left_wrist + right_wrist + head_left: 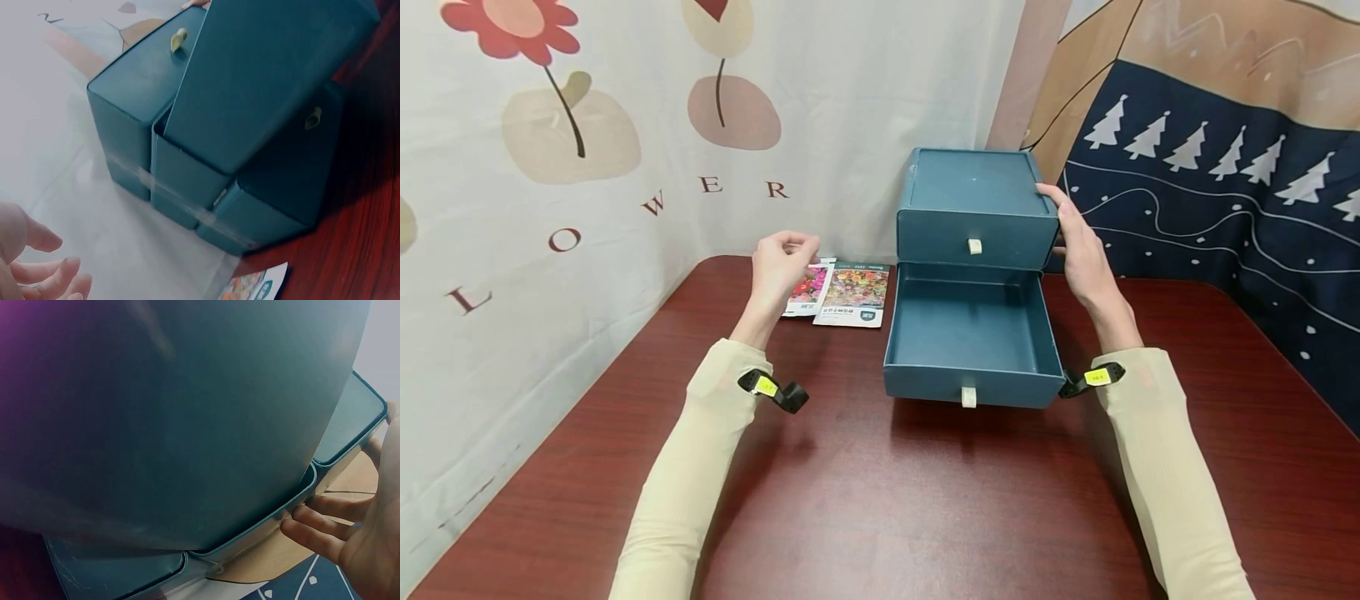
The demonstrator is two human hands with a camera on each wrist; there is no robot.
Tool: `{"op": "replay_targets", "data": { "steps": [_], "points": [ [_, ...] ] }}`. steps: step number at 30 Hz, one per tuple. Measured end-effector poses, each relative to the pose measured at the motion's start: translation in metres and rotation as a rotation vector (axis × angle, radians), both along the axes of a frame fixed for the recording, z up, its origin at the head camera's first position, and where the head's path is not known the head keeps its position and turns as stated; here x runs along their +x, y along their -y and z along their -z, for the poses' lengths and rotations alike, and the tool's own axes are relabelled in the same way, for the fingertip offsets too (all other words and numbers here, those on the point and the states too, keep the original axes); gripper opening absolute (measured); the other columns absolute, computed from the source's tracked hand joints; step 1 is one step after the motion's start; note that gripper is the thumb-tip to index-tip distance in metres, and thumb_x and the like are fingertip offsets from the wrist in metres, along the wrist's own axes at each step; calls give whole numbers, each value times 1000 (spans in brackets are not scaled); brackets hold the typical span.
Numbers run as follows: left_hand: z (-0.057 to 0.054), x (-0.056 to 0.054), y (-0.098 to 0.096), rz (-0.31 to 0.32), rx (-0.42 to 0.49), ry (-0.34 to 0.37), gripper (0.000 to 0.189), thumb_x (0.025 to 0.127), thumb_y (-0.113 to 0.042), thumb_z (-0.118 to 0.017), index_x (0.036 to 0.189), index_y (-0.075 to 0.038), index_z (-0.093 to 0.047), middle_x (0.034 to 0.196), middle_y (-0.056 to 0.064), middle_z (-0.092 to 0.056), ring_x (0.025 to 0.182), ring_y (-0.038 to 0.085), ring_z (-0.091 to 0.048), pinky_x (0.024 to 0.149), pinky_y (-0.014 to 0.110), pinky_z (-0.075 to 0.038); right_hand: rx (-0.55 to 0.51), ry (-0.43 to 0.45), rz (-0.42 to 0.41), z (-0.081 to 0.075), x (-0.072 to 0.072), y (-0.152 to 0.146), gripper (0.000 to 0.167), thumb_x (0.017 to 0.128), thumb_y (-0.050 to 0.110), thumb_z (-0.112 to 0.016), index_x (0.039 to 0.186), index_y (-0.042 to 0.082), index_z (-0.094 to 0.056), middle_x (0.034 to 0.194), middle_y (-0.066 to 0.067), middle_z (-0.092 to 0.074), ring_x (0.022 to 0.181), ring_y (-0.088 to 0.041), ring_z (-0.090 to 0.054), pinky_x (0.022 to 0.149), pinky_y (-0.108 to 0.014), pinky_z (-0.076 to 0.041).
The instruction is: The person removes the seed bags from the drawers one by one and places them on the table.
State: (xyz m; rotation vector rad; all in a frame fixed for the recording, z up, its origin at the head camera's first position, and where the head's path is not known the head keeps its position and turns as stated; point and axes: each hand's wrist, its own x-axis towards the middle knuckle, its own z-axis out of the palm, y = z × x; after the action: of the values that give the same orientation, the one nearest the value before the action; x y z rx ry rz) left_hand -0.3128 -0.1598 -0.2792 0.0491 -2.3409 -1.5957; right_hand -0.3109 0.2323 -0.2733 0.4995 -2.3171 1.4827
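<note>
Here's the right hand (1086, 254), fingers extended against the side of the blue drawer cabinet (973, 183), touching rather than gripping. The cabinet stands toward the back of the table (850, 500), middle drawer (925, 383) pulled well out. The left hand (778, 271) hangs free, fingers loosely bent, near two flower-printed packets (853, 293).

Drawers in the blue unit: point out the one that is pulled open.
The middle drawer: it juts forward with its inside showing, while the top drawer above it and the bottom drawer beneath it sit closed.
</note>
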Motion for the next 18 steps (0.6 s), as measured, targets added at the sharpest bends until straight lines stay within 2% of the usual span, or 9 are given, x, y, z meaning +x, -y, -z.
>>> {"op": "replay_targets", "data": {
  "steps": [9, 18],
  "points": [
    [-12, 12, -10, 61, 26, -14, 28, 97, -24, -65, 113, -1, -71, 77, 1, -70, 57, 8, -65, 52, 18, -48, 3, -1, 1, -1, 1, 0, 54, 109, 48, -19, 156, 28, -37, 161, -3, -33, 124, -37, -44, 104, -70, -32],
    [-16, 19, -19, 113, 16, -22, 30, 99, -26, -64, 115, -2, -70, 75, -2, -68, 57, 8, -64, 50, 20, -45, -4, 3, -4, -1, 1, 0, 54, 109, 48, -19, 156, 29, -37, 161, -3, -33, 125, -37, -44, 104, -70, -31]
  ]
}}
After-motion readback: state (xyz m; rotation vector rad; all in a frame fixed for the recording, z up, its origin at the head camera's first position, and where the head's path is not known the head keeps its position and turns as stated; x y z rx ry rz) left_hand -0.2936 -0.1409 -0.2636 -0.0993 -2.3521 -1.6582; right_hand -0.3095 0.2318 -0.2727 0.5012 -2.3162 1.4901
